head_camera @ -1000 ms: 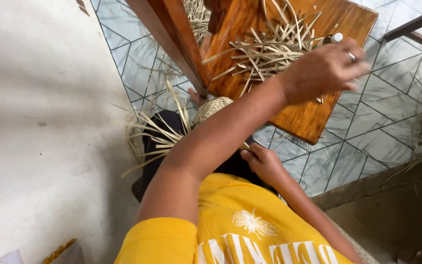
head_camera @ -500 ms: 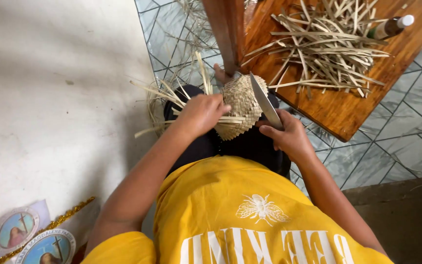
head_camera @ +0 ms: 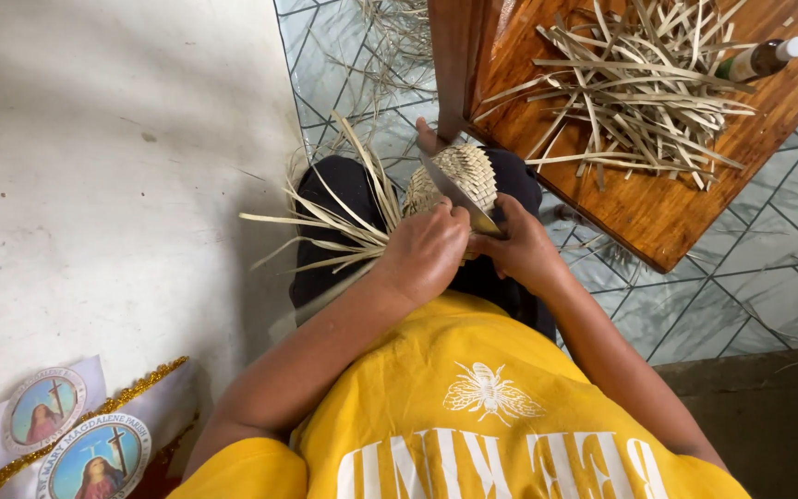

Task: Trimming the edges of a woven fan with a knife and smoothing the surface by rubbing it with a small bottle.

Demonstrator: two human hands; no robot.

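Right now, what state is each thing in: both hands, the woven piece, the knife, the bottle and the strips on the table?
Left hand: closed on the round woven straw piece.
Right hand: gripping the metal-bladed knife.
Woven piece: unfinished, loose strips trailing.
Knife: blade lying across the weave.
Dark glass bottle with white cap: capped, lying down.
Pale straw strips: loose pile on the brown wooden table.

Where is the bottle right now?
In the head view, the bottle lies at the upper right on the wooden table, at the right edge of the pile of loose straw strips.
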